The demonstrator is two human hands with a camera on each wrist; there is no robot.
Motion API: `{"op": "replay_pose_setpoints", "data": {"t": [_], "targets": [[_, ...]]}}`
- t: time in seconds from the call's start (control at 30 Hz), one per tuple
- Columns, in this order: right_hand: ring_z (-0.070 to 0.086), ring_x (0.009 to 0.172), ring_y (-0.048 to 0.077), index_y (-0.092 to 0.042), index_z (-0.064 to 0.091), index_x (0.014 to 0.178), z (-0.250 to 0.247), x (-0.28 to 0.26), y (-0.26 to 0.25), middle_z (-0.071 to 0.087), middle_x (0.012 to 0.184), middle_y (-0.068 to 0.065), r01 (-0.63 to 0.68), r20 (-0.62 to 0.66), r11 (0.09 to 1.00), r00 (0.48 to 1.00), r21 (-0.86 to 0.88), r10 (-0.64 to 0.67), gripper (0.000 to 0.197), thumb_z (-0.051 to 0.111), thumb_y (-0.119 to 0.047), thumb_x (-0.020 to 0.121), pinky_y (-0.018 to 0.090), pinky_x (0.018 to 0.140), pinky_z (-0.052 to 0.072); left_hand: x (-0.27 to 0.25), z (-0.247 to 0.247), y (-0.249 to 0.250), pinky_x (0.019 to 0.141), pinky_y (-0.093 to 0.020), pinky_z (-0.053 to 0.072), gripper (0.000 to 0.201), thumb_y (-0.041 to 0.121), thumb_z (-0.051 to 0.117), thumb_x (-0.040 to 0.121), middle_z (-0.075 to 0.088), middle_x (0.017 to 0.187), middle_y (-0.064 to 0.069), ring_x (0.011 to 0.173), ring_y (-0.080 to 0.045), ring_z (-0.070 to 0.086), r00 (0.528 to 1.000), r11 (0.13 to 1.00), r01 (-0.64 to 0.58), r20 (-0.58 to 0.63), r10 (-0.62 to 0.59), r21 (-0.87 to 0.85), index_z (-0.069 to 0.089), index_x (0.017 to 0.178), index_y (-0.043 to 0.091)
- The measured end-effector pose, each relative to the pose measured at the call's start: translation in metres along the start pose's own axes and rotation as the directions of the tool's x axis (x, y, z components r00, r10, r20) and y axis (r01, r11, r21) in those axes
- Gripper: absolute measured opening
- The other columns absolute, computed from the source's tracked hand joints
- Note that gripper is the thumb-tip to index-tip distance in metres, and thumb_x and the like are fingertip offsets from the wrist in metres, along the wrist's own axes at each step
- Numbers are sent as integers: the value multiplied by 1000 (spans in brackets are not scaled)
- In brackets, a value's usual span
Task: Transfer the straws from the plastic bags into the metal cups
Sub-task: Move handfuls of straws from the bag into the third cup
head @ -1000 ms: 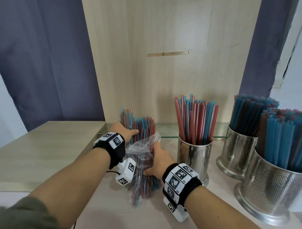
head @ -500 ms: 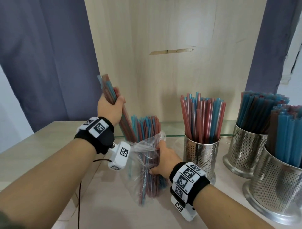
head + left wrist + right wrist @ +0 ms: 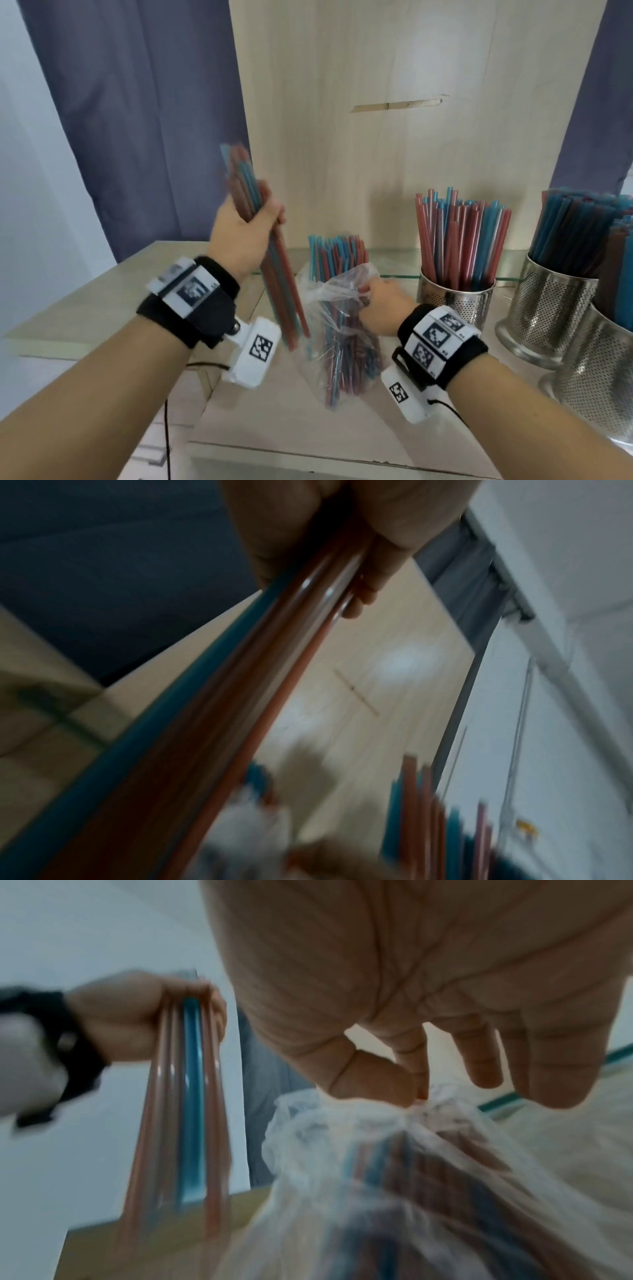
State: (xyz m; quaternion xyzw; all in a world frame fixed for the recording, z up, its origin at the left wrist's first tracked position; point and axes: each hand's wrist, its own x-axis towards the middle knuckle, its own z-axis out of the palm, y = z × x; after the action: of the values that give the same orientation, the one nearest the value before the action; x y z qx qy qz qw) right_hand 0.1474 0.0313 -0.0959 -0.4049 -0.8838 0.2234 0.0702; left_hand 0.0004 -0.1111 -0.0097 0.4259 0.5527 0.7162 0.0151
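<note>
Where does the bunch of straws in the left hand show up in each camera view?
Head: bunch of straws, left of centre, gripped by left hand.
Left wrist: bunch runs diagonally from top centre to bottom left.
Right wrist: bunch, left side.
Shared landmark: plastic bag.

Three perforated metal cups [image 3: 457, 299] of straws, one plastic bag [image 3: 337, 329], one loose handful of straws [image 3: 270, 260], two hands.

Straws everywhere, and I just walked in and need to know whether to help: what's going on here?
A person is moving straws from a plastic bag into metal cups. The left hand holds a bundle of red and blue straws lifted clear of the bag, while the right hand pinches the bag's top. The nearest cup is partly filled; two cups further right look packed.
</note>
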Motion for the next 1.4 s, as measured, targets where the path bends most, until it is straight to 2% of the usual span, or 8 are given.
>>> {"op": "replay_pose_setpoints", "data": {"t": [0.27, 0.43, 0.6, 0.7, 0.87, 1.0, 1.17, 1.4], "targets": [[61, 110, 23, -9, 61, 119, -29, 24, -33, 65, 117, 7, 121, -314, 947, 949, 297, -23, 26, 59, -15, 94, 25, 84, 43, -40, 2, -53, 89, -43, 54, 3, 37, 61, 91, 65, 77, 14, 77, -9, 63, 987, 961, 104, 91, -131, 255, 59, 93, 35], [63, 80, 22, -2, 66, 104, -21, 45, -41, 65, 92, 8, -70, -245, 990, 965, 120, 98, 50, 77, -44, 81, 30, 71, 54, -40, 0, -67, 88, -46, 55, 22, 52, 58, 87, 68, 82, 12, 81, -11, 68, 984, 945, 152, 47, -173, 288, 59, 101, 35], [66, 92, 22, -13, 58, 89, -12, 55, -50, 62, 87, 2, -140, -196, 982, 974, -128, 114, 57, 74, -66, 71, 32, 84, 57, -40, -2, -68, 91, -44, 54, 16, 32, 59, 93, 64, 78, 9, 72, -7, 63, 975, 958, 223, -26, -222, 179, 59, 108, 26], [64, 95, 23, -15, 55, 87, -6, 59, -54, 63, 92, 2, -172, -209, 967, 969, -187, 132, 55, 73, -65, 73, 32, 88, 55, -39, -4, -70, 91, -45, 54, 19, 35, 60, 93, 65, 80, 10, 74, -8, 65, 970, 953, 238, -5, -241, 189, 60, 110, 26], [63, 76, 24, -14, 53, 67, 0, 66, -57, 63, 73, 3, -153, -172, 987, 972, 39, 157, 40, 80, -42, 74, 30, 72, 56, -39, 1, -70, 92, -44, 53, 22, 32, 59, 93, 65, 89, 7, 86, -14, 65, 972, 947, 231, -21, -233, 221, 59, 113, 22], [68, 80, 27, -5, 65, 84, -2, 65, -54, 70, 85, 10, -136, -169, 963, 969, 234, 178, 24, 75, -27, 79, 34, 73, 59, -38, 2, -70, 94, -38, 52, 23, 32, 58, 94, 65, 93, 11, 90, -10, 64, 972, 940, 233, -23, -235, 249, 58, 115, 23], [49, 53, 17, -8, 62, 89, -12, 66, -44, 55, 64, 2, -122, -167, 895, 963, 428, 211, 17, 67, -23, 85, 24, 45, 36, -37, 3, -71, 93, -41, 52, 18, 29, 59, 94, 65, 91, 7, 89, -15, 66, 974, 940, 227, -45, -223, 254, 57, 111, 21], [57, 75, 22, -8, 62, 104, -26, 66, -53, 60, 84, 4, 5, -222, 896, 969, 444, 104, 25, 60, -31, 94, 24, 51, 41, -34, 7, -72, 99, -42, 49, 26, 29, 59, 94, 66, 107, -2, 102, -20, 64, 973, 933, 228, -34, -227, 280, 55, 118, 19]]}}
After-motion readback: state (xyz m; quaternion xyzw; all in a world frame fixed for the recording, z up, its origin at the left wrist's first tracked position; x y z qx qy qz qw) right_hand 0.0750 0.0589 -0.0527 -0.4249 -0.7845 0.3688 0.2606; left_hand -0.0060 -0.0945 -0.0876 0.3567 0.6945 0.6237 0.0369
